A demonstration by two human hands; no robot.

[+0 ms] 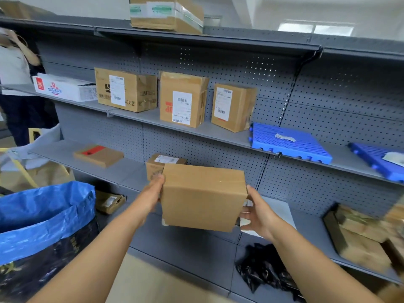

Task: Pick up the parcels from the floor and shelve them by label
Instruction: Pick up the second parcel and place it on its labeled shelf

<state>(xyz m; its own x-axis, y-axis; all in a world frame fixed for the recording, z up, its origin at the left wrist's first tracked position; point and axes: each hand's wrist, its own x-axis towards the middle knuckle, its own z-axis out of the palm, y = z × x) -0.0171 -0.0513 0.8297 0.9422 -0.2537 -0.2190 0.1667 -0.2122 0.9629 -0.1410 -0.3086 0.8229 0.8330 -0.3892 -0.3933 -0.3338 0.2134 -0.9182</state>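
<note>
Both hands grip one parcel at the centre of the frame: the left hand (154, 189) presses flat against its left side, and the right hand (259, 212) cups its right side with fingers curled underneath. The plain brown cardboard box (203, 196) is held in the air in front of the grey metal pegboard shelving unit (240, 68), which fills most of the frame. At lower left stands a large blue woven plastic bag (41, 217). On the right of the middle shelf lies a flat blue perforated plastic tile (288, 143). Three upright labelled brown cartons (183, 99) stand on that shelf at centre. Just behind the held box, a small labelled brown carton (156, 164) sits on the lower shelf.
</note>
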